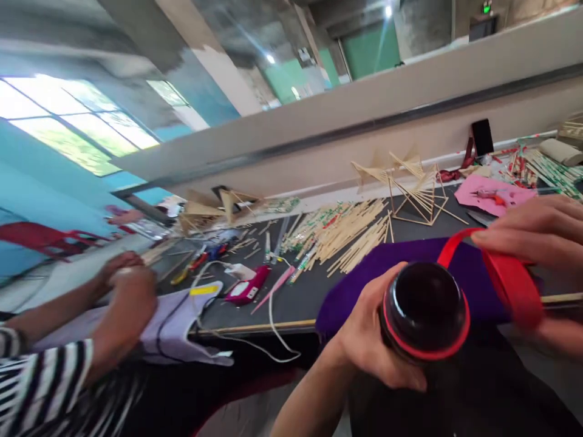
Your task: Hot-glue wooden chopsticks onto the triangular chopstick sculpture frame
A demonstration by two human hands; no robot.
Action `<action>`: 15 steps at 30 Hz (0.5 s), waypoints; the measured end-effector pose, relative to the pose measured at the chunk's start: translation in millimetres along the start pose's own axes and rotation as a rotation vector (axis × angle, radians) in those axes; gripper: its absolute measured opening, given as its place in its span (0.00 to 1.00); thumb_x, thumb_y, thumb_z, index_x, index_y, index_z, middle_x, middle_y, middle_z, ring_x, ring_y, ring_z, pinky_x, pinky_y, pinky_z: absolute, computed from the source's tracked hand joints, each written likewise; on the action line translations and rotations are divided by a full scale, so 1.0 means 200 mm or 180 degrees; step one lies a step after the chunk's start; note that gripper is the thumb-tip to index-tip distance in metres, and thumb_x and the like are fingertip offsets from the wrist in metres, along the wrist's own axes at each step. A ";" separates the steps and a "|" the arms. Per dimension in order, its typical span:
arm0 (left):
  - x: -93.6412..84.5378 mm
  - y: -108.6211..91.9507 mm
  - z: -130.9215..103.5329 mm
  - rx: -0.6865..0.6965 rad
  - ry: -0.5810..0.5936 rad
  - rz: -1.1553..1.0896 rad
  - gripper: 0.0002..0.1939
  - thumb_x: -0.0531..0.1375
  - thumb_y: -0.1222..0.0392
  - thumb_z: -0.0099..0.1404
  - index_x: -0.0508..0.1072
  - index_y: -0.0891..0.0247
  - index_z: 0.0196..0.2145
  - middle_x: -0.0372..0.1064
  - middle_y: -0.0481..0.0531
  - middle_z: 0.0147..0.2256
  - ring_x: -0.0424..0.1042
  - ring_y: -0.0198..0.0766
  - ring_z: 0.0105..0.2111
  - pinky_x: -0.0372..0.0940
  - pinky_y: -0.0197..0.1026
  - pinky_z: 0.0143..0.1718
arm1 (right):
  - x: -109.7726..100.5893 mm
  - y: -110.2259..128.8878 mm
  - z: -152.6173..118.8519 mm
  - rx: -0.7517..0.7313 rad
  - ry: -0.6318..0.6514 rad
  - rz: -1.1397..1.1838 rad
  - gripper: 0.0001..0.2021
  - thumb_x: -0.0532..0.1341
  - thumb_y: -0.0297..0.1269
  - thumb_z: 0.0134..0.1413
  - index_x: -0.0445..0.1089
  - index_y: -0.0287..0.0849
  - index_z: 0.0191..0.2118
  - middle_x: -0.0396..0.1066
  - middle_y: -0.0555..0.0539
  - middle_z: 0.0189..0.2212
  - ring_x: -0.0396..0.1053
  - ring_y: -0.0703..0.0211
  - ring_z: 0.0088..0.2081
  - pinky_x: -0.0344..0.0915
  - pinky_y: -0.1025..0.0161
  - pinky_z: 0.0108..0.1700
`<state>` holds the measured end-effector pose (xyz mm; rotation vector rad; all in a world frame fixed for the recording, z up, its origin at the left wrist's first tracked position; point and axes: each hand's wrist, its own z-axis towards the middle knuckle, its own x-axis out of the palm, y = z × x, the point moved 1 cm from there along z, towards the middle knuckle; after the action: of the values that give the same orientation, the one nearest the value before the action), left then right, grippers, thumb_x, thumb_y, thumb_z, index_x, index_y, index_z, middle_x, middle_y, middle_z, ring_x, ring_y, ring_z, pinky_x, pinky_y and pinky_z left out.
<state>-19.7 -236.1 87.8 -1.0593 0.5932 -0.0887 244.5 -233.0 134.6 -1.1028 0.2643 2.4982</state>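
My left hand (373, 340) is wrapped round a dark, glossy, rounded object (426, 303), perhaps a bottle or jar seen end-on. A narrow red band runs round its edge. On the right, my right hand (546, 233) grips a red ribbon (512, 282) with thumb and fingers; it is a flat, loosely coiled strip. One end of the ribbon stretches left to the dark object, passing behind its top. Both hands are above the table's front edge, over a purple cloth (359, 285).
Thin wooden sticks (350, 233) lie in heaps mid-table. Stick models (416, 194) stand behind, near pink felt (494, 194). A magenta box (249, 286) has a white plug (239, 271); its cable hangs over the edge. A co-worker's hands (130, 285) are at left, blurred.
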 end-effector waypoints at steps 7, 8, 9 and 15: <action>0.09 0.19 0.03 0.0157 0.0178 -0.1583 0.41 0.74 0.47 0.40 0.72 0.61 0.52 0.75 0.58 0.46 0.74 0.50 0.46 0.68 0.49 0.50 | 0.08 -0.10 0.15 -0.0075 0.0686 0.0373 0.27 0.59 0.46 0.59 0.57 0.42 0.61 0.70 0.41 0.46 0.68 0.52 0.46 0.65 0.53 0.49; 0.09 0.20 0.03 0.0102 0.0205 -0.1640 0.40 0.74 0.47 0.41 0.72 0.62 0.52 0.75 0.58 0.45 0.74 0.50 0.46 0.68 0.49 0.50 | 0.08 -0.10 0.15 -0.0083 0.0766 0.0422 0.27 0.59 0.46 0.60 0.56 0.42 0.60 0.69 0.41 0.47 0.69 0.54 0.45 0.66 0.57 0.46; 0.10 0.21 0.02 0.0016 0.0233 -0.1687 0.40 0.74 0.48 0.41 0.72 0.62 0.52 0.75 0.58 0.44 0.74 0.50 0.45 0.68 0.49 0.50 | 0.08 -0.10 0.15 -0.0097 0.0847 0.0472 0.25 0.59 0.46 0.60 0.57 0.42 0.59 0.69 0.42 0.47 0.69 0.56 0.43 0.66 0.59 0.43; 0.14 0.24 0.01 -0.0567 0.0683 -0.2005 0.33 0.74 0.50 0.39 0.76 0.64 0.42 0.76 0.55 0.34 0.75 0.45 0.35 0.70 0.48 0.44 | 0.08 -0.13 0.17 -0.0345 0.1355 0.0865 0.22 0.59 0.46 0.61 0.62 0.45 0.58 0.68 0.44 0.49 0.69 0.55 0.46 0.67 0.59 0.45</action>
<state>-5.4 -219.3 37.4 -1.3919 0.4446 -0.7175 222.7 -192.9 145.0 -1.7469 0.4254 2.5020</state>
